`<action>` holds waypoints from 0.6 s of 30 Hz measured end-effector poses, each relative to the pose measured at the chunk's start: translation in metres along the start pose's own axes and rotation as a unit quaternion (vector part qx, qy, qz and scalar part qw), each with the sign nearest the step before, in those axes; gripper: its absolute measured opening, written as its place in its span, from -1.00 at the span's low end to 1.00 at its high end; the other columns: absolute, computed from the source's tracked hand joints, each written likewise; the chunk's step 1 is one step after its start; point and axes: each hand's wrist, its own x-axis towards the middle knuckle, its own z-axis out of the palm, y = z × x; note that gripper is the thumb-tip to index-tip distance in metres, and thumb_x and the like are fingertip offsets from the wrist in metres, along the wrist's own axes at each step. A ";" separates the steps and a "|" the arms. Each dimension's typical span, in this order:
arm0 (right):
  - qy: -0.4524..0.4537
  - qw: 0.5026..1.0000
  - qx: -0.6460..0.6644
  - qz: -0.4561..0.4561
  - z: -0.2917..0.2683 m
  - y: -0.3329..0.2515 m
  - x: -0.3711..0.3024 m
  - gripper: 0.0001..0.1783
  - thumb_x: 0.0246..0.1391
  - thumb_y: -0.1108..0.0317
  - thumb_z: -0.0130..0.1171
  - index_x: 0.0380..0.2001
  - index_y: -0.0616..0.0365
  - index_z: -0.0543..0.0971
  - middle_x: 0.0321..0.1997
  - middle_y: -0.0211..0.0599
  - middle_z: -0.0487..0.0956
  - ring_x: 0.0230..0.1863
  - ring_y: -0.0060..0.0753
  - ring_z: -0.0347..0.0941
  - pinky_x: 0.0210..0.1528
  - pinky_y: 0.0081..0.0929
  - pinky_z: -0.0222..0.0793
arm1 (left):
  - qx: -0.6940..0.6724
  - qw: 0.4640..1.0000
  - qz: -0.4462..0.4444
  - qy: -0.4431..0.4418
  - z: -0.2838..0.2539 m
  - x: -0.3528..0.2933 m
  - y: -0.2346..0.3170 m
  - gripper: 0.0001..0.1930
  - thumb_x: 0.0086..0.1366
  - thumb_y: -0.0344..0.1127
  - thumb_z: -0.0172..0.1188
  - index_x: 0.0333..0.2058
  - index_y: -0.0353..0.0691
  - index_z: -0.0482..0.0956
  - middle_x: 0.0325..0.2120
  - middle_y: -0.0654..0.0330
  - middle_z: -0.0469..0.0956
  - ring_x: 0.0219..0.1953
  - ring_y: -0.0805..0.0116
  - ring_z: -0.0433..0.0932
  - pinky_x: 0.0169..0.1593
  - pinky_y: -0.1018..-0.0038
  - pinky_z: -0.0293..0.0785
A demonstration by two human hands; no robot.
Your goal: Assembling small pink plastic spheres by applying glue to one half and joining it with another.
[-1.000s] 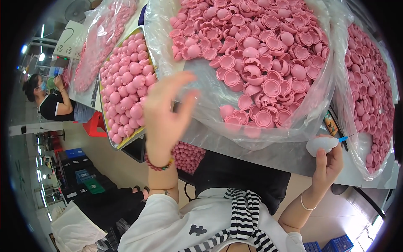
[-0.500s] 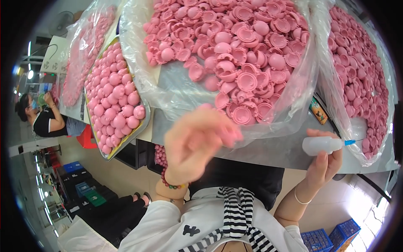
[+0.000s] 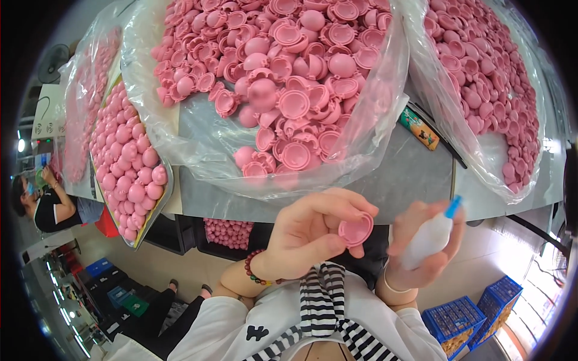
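Between the thumb and fingers of my left hand is a pink plastic half shell, round and hollow, its open side partly toward me. Just to its right, my right hand is closed round a translucent white squeeze bottle, slightly smeared by motion. The bottle leans, its blue dispensing tip pointing up and away from me. Both hands are in front of my body at the table's near edge, apart from each other. Beyond them, a heap of pink half shells lies on a clear plastic bag.
At the left, a tray holds pink balls. A second bag of shells lies at the right, near a green and orange packet. Below the table are a bin of pink pieces and blue crates. Another person sits far left.
My left hand has drawn back from the heap's near edge toward my body with the half shell. My right hand has come inward, and the bottle's tip has swung from pointing right to pointing up.
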 end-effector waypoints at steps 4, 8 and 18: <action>0.022 0.983 0.017 -0.181 -0.004 0.005 0.019 -0.46 -0.15 0.12 0.20 -0.22 0.30 0.30 -0.48 -0.36 0.19 -0.51 -0.56 0.05 -0.63 -0.69 -0.05 | 0.022 0.999 -0.033 0.000 -0.002 0.002 0.002 -0.68 0.09 -0.46 0.14 -0.16 -0.25 0.30 -0.11 -0.23 0.27 -0.40 0.28 0.52 -0.34 0.50 0.50; -0.025 0.947 -0.090 -0.307 -0.011 -0.004 0.019 -0.49 -0.13 -0.06 0.14 -0.39 0.24 0.42 -0.53 -0.43 0.19 -0.55 -0.58 -0.01 -0.66 -0.64 -0.18 | 0.008 0.995 -0.067 0.079 0.011 0.000 0.004 -0.59 0.03 -0.45 0.21 -0.15 -0.30 0.26 -0.12 -0.32 0.30 -0.32 0.19 0.53 -0.24 0.38 0.52; -0.082 0.890 -0.269 -0.359 0.003 -0.015 0.011 -0.31 -0.03 -0.23 -0.09 -0.46 0.36 0.42 -0.64 -0.37 0.28 -0.70 -0.56 0.13 -0.75 -0.63 -0.05 | -0.031 0.999 -0.042 -0.003 -0.003 0.000 0.000 -0.57 0.02 -0.65 0.09 -0.09 -0.39 0.25 -0.06 -0.23 0.31 0.04 0.14 0.32 0.07 0.33 0.27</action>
